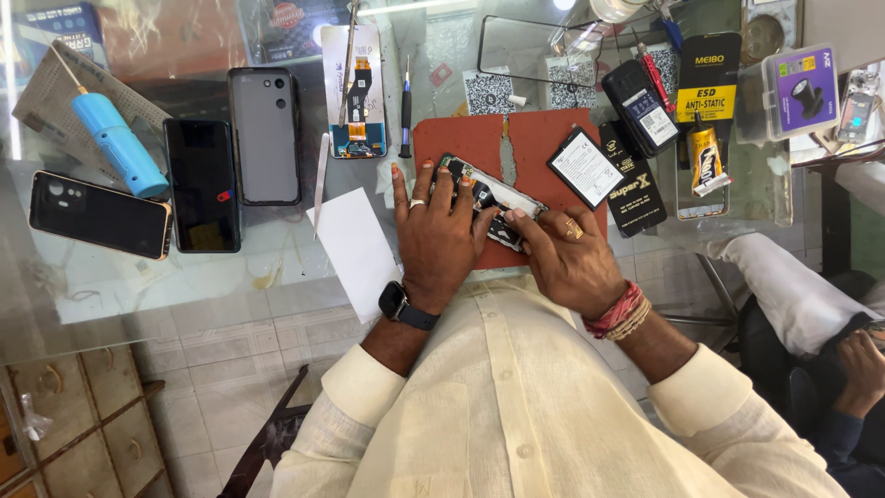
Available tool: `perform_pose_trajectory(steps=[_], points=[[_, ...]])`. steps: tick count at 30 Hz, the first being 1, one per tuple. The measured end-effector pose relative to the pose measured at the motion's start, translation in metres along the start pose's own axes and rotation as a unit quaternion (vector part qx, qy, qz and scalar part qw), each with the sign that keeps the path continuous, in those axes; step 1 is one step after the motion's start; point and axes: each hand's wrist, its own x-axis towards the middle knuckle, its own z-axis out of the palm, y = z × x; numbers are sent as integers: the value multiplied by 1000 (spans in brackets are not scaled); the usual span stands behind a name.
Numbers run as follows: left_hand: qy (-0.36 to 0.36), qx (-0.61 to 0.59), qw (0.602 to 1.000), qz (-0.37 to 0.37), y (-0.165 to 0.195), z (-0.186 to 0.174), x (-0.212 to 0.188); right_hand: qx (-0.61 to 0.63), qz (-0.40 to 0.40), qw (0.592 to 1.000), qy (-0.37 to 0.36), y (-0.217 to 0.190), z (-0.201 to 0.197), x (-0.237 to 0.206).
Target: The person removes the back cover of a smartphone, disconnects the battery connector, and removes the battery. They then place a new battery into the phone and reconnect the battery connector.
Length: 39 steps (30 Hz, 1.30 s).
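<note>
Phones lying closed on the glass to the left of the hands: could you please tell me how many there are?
3: a black phone camera-side up at far left, a black phone screen-up beside it, and a grey phone back-up. The opened one under both hands is not counted.

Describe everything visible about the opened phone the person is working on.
The opened phone lies flat and diagonal on a red-brown work mat on the glass table, its back cover off so dark internal parts and a greenish board end show at its upper left. Its frame looks pale and metallic. The left hand presses down over its left part, hiding much of it; the right hand touches its lower right end with its fingertips.
</note>
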Motion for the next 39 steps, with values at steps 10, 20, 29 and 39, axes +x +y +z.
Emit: perform_pose_trajectory(steps=[10,20,29,39], points=[[15,-5,1000,1,-2,0,0,-25,-49,998,-23,12,-3,6],[17,-19,1000,-7,-1,-1,0,13,-79,997,14,22,-2,17],[22,-24,999,-21,1,-5,0,17,-84,996,12,27,-2,27],[35,-29,999,-21,1,-8,0,-5,-113,993,-43,30,-7,38]])
